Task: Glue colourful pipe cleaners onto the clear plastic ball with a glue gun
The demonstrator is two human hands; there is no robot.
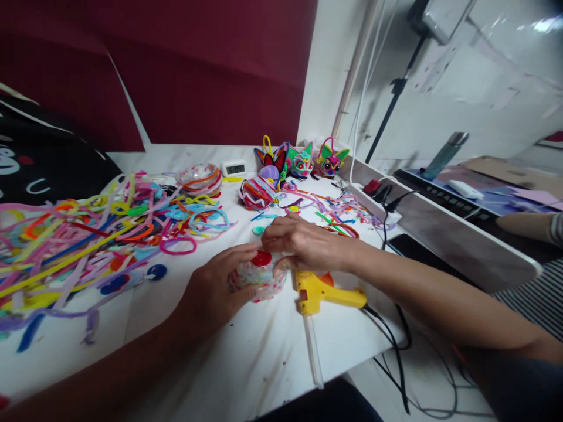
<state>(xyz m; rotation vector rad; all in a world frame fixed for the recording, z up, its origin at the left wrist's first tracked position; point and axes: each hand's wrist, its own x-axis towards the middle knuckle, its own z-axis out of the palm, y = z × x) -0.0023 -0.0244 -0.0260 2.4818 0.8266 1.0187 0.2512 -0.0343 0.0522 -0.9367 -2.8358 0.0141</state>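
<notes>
My left hand (222, 284) is wrapped round the left side of a clear ball (265, 287) with coloured bits in it, which rests on the white table (176, 375). On top of the ball sits a round red piece (261, 258). From the right, my right hand (294, 243) bends over the ball, its thumb against the side and its fingertips near the red piece. Whether those fingertips pinch anything is hidden. Just right of the ball lies a yellow hot glue gun (328, 294) with a clear glue stick (313, 351) sticking out of it.
Pipe cleaners (109, 234) of many colours heap up at the left. Decorated animal-face balls (301, 161) stand at the back, beside a small digital clock (233, 168). A power strip (378, 199), black cables (398, 351) and a phone (426, 258) are at the right. Another person's arm (525, 227) shows farther right.
</notes>
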